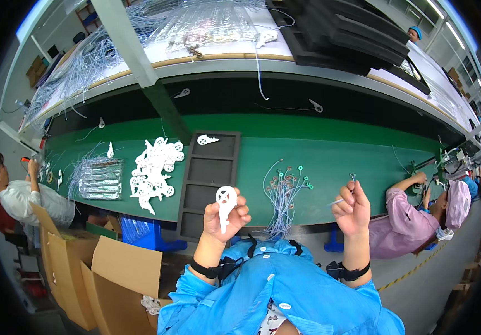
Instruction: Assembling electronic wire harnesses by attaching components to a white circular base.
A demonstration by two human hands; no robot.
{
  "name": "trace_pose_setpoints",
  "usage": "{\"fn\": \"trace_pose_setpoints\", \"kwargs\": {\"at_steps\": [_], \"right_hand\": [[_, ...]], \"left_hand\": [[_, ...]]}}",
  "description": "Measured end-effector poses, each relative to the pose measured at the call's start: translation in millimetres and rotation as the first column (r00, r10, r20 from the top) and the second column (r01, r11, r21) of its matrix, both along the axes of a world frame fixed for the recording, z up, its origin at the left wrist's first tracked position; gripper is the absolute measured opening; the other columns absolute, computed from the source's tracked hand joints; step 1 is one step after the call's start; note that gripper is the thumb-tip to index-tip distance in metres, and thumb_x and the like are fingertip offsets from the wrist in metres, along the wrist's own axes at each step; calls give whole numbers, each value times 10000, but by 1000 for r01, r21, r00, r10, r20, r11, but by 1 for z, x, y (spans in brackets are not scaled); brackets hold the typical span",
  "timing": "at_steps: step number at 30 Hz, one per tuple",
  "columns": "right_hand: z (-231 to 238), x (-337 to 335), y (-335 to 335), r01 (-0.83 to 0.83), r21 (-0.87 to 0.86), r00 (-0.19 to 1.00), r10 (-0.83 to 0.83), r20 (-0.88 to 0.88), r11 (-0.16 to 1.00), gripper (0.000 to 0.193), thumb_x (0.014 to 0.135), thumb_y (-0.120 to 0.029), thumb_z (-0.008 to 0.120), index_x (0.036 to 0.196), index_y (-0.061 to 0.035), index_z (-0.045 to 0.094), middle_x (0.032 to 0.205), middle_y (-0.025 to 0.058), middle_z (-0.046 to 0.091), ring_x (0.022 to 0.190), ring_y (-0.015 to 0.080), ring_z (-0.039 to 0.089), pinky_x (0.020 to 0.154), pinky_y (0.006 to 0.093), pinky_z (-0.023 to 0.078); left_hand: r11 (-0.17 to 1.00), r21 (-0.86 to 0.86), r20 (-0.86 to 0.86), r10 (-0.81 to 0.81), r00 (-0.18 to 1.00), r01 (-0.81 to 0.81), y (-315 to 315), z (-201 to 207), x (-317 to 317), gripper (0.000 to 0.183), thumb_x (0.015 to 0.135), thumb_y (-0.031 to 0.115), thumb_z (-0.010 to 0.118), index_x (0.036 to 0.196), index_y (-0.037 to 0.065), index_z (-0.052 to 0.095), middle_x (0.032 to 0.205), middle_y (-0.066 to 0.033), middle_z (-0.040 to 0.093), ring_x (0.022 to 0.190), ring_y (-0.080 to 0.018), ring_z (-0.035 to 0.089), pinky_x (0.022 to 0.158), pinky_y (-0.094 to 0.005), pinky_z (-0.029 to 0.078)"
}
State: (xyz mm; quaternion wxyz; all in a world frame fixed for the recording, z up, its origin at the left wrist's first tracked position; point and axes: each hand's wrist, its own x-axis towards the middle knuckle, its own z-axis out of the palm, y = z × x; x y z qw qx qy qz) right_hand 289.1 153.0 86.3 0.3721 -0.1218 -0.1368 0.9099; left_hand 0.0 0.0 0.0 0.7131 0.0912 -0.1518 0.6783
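My left hand (211, 222) holds up a white plastic part (227, 201) with a round, cut-out head and a narrow tail. Raised to the right, my right hand (355, 211) pinches a thin cable (334, 202) whose small dark end piece stands above the fingertips. Between the hands, a bundle of grey-blue cables (281, 209) lies on the green bench, its ends tipped with green and reddish-brown pieces. Left of my left hand is a black compartmented tray (200, 191) with one white part (207, 139) in its far compartment. Beyond it sits a heap of matching white parts (154, 167).
Clear-bagged cables (101, 177) lie at the bench's left. Open cardboard boxes (126, 265) and a blue bin (145, 231) stand below. A shelf (223, 64) with cables and black trays (341, 33) crosses above. Co-workers sit left (22, 195) and right (413, 220).
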Motion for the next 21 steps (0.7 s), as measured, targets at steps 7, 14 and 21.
{"fn": "trace_pose_setpoints", "kwargs": {"at_steps": [7,14,21], "right_hand": [[24,-51,-18,-12,92,1000,10,22,996,269,986,-323,367,907,-114,517,676,25,456,542,138,415,577,294,353],[-8,-34,-21,-84,105,987,68,149,991,239,967,-313,413,892,-113,519,674,27,460,536,128,410,550,283,350],[-28,-64,-24,-250,327,890,84,447,911,213,912,-201,556,1051,-45,600,755,11,534,671,85,471,591,240,402]], "left_hand": [[957,-245,-281,-222,934,154,13,40,35,601,701,317,705,1196,31,522,1401,-250,325,1183,-318,465,919,-424,428],[910,-274,-340,211,916,-311,20,45,-9,560,688,317,720,1142,47,536,1172,-75,538,1085,-224,522,857,-385,443],[933,-153,-600,173,781,-325,9,54,1,583,692,306,715,1116,-38,509,1077,-144,514,990,-212,543,876,-314,476]]}}
